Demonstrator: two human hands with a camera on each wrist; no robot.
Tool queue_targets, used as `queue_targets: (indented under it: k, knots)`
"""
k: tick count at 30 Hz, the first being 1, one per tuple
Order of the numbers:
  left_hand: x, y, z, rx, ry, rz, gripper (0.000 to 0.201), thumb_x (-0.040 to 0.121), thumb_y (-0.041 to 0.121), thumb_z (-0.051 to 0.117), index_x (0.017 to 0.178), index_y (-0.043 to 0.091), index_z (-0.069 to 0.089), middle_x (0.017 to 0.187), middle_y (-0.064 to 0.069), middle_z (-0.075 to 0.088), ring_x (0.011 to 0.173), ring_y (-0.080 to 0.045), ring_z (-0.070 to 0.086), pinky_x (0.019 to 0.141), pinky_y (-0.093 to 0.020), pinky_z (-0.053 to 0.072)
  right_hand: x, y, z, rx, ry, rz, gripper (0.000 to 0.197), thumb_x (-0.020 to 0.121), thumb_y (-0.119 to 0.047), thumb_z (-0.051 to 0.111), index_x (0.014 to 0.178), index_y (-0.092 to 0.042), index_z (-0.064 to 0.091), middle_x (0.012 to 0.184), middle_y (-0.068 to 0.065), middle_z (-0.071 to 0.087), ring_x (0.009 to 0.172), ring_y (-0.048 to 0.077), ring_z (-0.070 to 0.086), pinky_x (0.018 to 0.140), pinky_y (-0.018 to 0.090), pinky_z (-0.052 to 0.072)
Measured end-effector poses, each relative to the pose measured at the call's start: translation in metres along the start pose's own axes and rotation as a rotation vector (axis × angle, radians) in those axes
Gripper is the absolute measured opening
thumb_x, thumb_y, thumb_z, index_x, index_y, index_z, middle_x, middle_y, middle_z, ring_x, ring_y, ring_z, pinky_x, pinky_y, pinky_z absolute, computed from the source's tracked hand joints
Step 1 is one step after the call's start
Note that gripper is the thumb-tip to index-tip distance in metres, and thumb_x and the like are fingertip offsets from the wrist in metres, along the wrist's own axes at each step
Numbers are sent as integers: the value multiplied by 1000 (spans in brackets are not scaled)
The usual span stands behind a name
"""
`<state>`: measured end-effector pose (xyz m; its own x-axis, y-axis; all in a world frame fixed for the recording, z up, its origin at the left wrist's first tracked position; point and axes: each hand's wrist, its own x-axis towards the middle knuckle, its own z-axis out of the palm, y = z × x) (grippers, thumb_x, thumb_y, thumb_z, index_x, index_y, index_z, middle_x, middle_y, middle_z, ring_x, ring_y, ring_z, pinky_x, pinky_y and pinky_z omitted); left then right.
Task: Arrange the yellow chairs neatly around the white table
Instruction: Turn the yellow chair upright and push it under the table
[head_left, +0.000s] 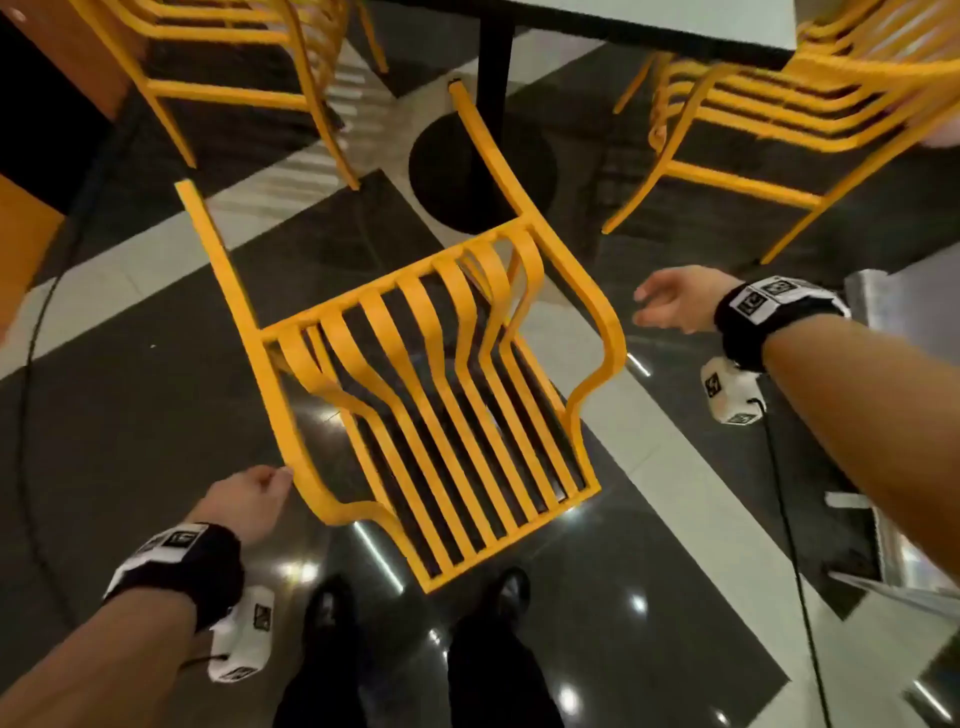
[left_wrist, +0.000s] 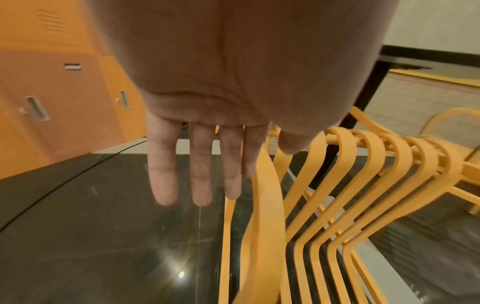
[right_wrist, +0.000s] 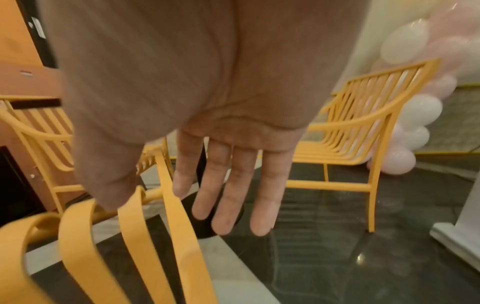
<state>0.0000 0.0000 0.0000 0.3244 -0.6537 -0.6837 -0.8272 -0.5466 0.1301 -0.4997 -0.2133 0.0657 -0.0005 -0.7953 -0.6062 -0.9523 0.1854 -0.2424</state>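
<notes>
A slatted yellow chair (head_left: 431, 395) stands in front of me, facing the white table (head_left: 675, 21) on its black pedestal (head_left: 493, 93). My left hand (head_left: 260, 493) is at the chair's near left corner, its thumb just touching the frame. In the left wrist view its fingers (left_wrist: 200, 174) hang straight beside the armrest (left_wrist: 267, 205) and grip nothing. My right hand (head_left: 670, 304) hovers open to the right of the chair, apart from it. In the right wrist view its straight fingers (right_wrist: 228, 205) hang above the armrest (right_wrist: 176, 226). Two more yellow chairs stand at the table, left (head_left: 218, 93) and right (head_left: 753, 114).
The floor is glossy dark tile with white bands (head_left: 675, 457). Orange lockers (left_wrist: 52, 82) line the left side, and a black cable (head_left: 36, 364) runs along the floor there. A metal fixture (head_left: 904, 312) stands at the right. White and pink balloons (right_wrist: 415, 115) sit behind the right chair.
</notes>
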Motion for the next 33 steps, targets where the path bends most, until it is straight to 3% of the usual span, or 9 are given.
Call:
queue_targets:
  k: [4, 7, 11, 14, 18, 21, 26, 30, 33]
  knots:
    - [4, 16, 45, -154, -12, -101, 55, 97, 56, 33, 110, 8, 58, 113, -20, 63, 110, -40, 58, 84, -40, 41, 37, 6, 58, 118, -71, 22, 60, 77, -54, 68, 124, -23, 47, 102, 2, 67, 90, 25, 65, 79, 42, 56]
    - [6, 19, 73, -350, 49, -194, 50, 98, 50, 36, 111, 4, 51, 108, -21, 60, 98, -38, 56, 82, -41, 39, 53, 22, 102, 177, -25, 86, 52, 78, -60, 64, 108, -19, 52, 92, 3, 62, 87, 26, 59, 78, 38, 46]
    - [4, 29, 89, -576, 127, -229, 30, 101, 42, 36, 111, 15, 43, 105, -9, 63, 103, -33, 57, 88, -39, 38, 63, 40, 139, 326, 49, 127, 50, 84, -59, 57, 101, -13, 66, 100, 10, 68, 93, 31, 61, 88, 45, 49]
    - [-1, 32, 86, -647, 149, -217, 19, 103, 33, 36, 111, 15, 40, 98, -5, 60, 100, -25, 52, 86, -33, 32, 58, 43, 150, 374, 66, 104, 49, 88, -61, 45, 95, -19, 68, 103, 3, 72, 93, 27, 63, 91, 46, 48]
    - [-3, 18, 70, -695, 221, -218, 24, 104, 32, 34, 109, 10, 41, 102, -18, 67, 96, -28, 57, 85, -35, 36, 27, 37, 156, 384, 67, 72, 51, 91, -56, 45, 96, -13, 72, 89, -1, 71, 82, 19, 60, 81, 37, 44]
    - [-5, 3, 49, -686, 286, -208, 32, 103, 37, 33, 109, 8, 43, 101, -19, 66, 93, -32, 61, 83, -40, 43, -6, 24, 160, 463, 126, 104, 49, 90, -56, 47, 90, -13, 70, 81, -2, 74, 75, 14, 63, 78, 36, 45]
    - [0, -9, -12, -570, 310, -155, 42, 102, 43, 30, 113, 4, 43, 92, -17, 69, 84, -32, 57, 77, -42, 42, -57, -10, 146, 541, 210, 167, 58, 90, -56, 45, 72, -8, 72, 72, 3, 75, 72, 21, 66, 68, 34, 45]
    - [14, -19, -70, -495, 330, -84, 44, 101, 46, 30, 112, 6, 44, 90, -18, 68, 85, -35, 59, 75, -41, 41, -96, -47, 136, 561, 272, 206, 63, 94, -52, 42, 77, 1, 72, 70, 9, 74, 60, 13, 62, 55, 23, 39]
    - [30, -23, -111, -463, 348, -2, 56, 98, 53, 31, 118, 3, 46, 94, -21, 69, 87, -37, 62, 76, -42, 44, -119, -73, 134, 539, 296, 275, 66, 93, -53, 38, 79, 1, 73, 65, 8, 74, 59, 13, 63, 55, 25, 41]
